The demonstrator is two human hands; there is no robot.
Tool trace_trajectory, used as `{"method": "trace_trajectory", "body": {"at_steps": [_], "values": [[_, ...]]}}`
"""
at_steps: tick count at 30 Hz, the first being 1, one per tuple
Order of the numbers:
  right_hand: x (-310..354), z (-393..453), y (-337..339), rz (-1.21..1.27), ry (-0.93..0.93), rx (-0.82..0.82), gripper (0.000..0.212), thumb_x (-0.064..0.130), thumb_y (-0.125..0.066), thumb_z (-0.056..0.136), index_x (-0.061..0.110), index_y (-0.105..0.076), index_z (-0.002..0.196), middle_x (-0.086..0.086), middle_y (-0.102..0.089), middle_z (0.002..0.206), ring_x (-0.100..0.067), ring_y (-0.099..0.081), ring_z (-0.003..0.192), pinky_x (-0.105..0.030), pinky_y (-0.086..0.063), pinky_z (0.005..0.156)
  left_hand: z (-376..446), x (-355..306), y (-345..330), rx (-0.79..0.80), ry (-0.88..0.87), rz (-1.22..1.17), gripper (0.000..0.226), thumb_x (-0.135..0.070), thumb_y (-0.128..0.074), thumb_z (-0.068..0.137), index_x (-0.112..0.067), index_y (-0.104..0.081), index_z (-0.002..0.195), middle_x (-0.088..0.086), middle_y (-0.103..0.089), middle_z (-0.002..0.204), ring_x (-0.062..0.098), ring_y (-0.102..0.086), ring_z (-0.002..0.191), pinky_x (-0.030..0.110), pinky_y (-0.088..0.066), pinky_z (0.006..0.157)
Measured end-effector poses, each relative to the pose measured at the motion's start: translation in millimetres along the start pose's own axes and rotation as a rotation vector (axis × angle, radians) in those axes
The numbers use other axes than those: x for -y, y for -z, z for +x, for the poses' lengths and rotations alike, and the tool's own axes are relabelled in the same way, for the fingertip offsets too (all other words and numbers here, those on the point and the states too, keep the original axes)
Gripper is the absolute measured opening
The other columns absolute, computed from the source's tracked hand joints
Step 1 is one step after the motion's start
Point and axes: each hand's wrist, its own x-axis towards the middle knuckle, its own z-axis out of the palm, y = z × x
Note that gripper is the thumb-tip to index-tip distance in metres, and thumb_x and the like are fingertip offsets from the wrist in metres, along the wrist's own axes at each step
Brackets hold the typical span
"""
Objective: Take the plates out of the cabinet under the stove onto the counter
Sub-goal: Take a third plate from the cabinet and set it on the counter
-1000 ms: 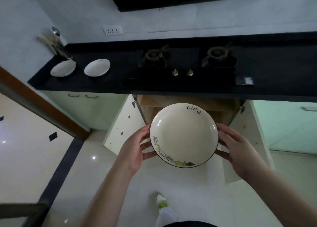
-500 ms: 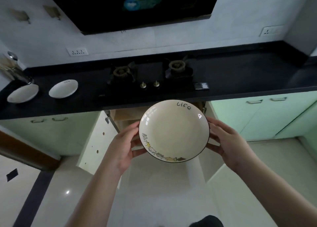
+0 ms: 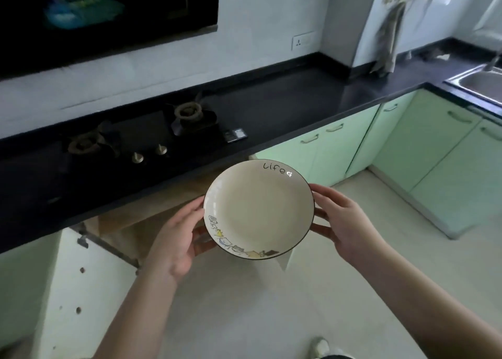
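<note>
The round cream ceramic plate (image 3: 258, 209) with "Life" lettered on its rim is up in the air, just in front of the black stone counter's (image 3: 285, 109) front edge, below the black gas stove (image 3: 141, 138). Left hand (image 3: 173, 239) and right hand (image 3: 345, 223) grip opposite rims, fingers curled underneath. The open cabinet (image 3: 130, 223) sits right behind it.

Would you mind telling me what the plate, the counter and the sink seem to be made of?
Plate: likely glazed ceramic, cream with a glossy highlight, dark rim and printed figures.
Counter: looks like polished dark stone or a lookalike; it reflects light faintly.
Sink: probably stainless steel, grey with a brushed metallic sheen.
</note>
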Motion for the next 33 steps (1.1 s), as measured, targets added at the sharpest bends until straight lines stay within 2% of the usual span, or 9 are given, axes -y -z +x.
{"method": "trace_trajectory", "body": {"at_steps": [3,5,9,13,17,20,23,27,33], "values": [[9.9,1.3,31.6,0.034,0.025,-0.046,0.021,0.020,-0.058,0.095,0.031,-0.077,0.094,0.005,-0.076,0.096,-0.009,-0.071,0.082,-0.027,-0.057,0.061,12.7,-5.9,-36.0,0.045,-0.004,-0.010,0.030,-0.016,-0.057,0.096,-0.037,-0.078,0.098,0.001,-0.077,0.099,0.019,-0.074,0.078,0.035,-0.058,0.059],[18.1,4.2,57.0,0.064,0.038,-0.075,0.022,0.020,-0.058,0.096,0.031,-0.077,0.095,0.005,-0.076,0.096,-0.009,-0.071,0.082,-0.026,-0.057,0.061,21.8,-8.8,-62.3,0.072,-0.004,-0.029,0.029,-0.013,-0.058,0.095,-0.033,-0.077,0.103,0.002,-0.078,0.098,0.018,-0.074,0.076,0.033,-0.058,0.055],[38.6,12.8,116.7,0.104,0.073,-0.107,0.024,0.019,-0.055,0.098,0.031,-0.076,0.096,0.005,-0.076,0.097,-0.009,-0.071,0.084,-0.025,-0.056,0.061,38.3,-11.4,-129.3,0.158,-0.017,-0.002,0.033,-0.012,-0.054,0.095,-0.026,-0.071,0.120,0.004,-0.076,0.108,0.017,-0.073,0.084,0.030,-0.058,0.056],[64.3,25.7,183.2,0.122,0.102,-0.157,0.027,0.017,-0.053,0.098,0.032,-0.076,0.095,0.006,-0.076,0.097,-0.009,-0.072,0.085,-0.024,-0.056,0.060,52.9,-8.9,-204.3,0.200,-0.019,0.010,0.032,-0.012,-0.053,0.097,-0.025,-0.071,0.119,0.006,-0.075,0.109,0.019,-0.073,0.084,0.030,-0.057,0.057],[85.6,42.5,244.4,0.123,0.108,-0.187,0.026,0.016,-0.054,0.097,0.030,-0.075,0.097,0.005,-0.076,0.098,-0.008,-0.071,0.084,-0.024,-0.056,0.059,67.1,-3.7,-268.9,0.226,-0.005,0.046,0.030,-0.017,-0.053,0.099,-0.027,-0.069,0.123,0.008,-0.073,0.116,0.025,-0.070,0.098,0.037,-0.057,0.066],[96.3,55.1,278.6,0.112,0.103,-0.190,0.024,0.016,-0.055,0.098,0.030,-0.074,0.101,0.004,-0.076,0.100,-0.009,-0.071,0.088,-0.025,-0.057,0.061,74.9,1.8,-304.1,0.213,-0.001,0.040,0.029,-0.017,-0.055,0.098,-0.028,-0.071,0.119,0.008,-0.073,0.114,0.025,-0.071,0.095,0.037,-0.057,0.064],[104.3,69.7,302.0,0.107,0.092,-0.186,0.025,0.016,-0.054,0.098,0.030,-0.074,0.101,0.004,-0.075,0.102,-0.010,-0.071,0.089,-0.024,-0.057,0.061,82.2,5.3,-329.8,0.205,0.012,0.033,0.027,-0.017,-0.055,0.098,-0.028,-0.073,0.115,0.008,-0.074,0.114,0.031,-0.070,0.104,0.042,-0.058,0.070],[110.8,96.4,316.4,0.112,0.067,-0.172,0.026,0.016,-0.054,0.098,0.032,-0.075,0.099,0.005,-0.075,0.101,-0.009,-0.071,0.087,-0.024,-0.056,0.060,97.9,0.8,-350.5,0.191,0.015,0.032,0.026,-0.018,-0.055,0.098,-0.029,-0.075,0.111,0.007,-0.074,0.114,0.029,-0.070,0.105,0.044,-0.058,0.073],[122.5,152.2,315.5,0.099,0.052,-0.142,0.025,0.016,-0.056,0.097,0.031,-0.075,0.099,0.004,-0.076,0.100,-0.009,-0.071,0.085,-0.025,-0.057,0.061,139.9,-11.5,-361.9,0.154,-0.001,0.016,0.025,-0.019,-0.058,0.097,-0.026,-0.074,0.114,0.007,-0.073,0.116,0.031,-0.068,0.108,0.046,-0.059,0.078]]}}
